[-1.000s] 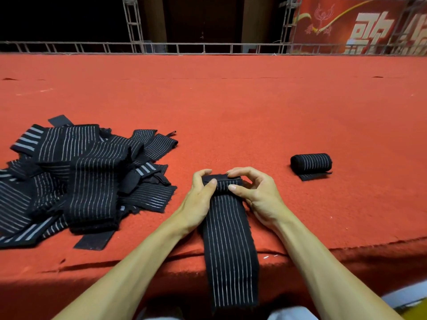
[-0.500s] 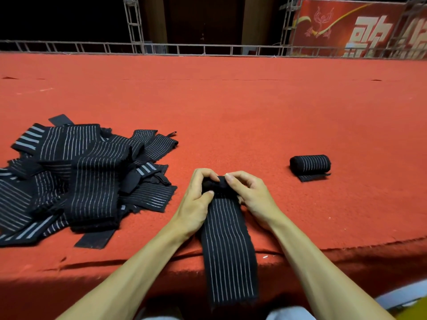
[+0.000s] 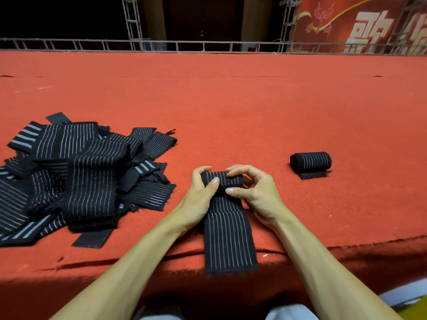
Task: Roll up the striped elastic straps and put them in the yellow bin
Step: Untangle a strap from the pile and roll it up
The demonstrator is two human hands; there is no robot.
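The black elastic strap with thin white stripes point(image 3: 227, 239) lies on the red carpeted surface point(image 3: 231, 107) with its long axis running straight away from the person's body. Its loose end hangs just over the near edge. The far end is wound into a small roll whose own axis runs crosswise, left to right.

The left hand point(image 3: 198, 195) and the right hand point(image 3: 256, 192) each take one end of that roll, fingers curled over the top and thumbs on the near side, so the grip is clamped on the strap from both sides. Both hands are equally near.

The flat length lies on the body side of the grip, between the forearms, so I judge the roll must turn toward the person to take it up. A finished striped roll point(image 3: 310, 160) sits well apart to the right, and a heap of unrolled striped straps point(image 3: 87, 172) lies to the left.
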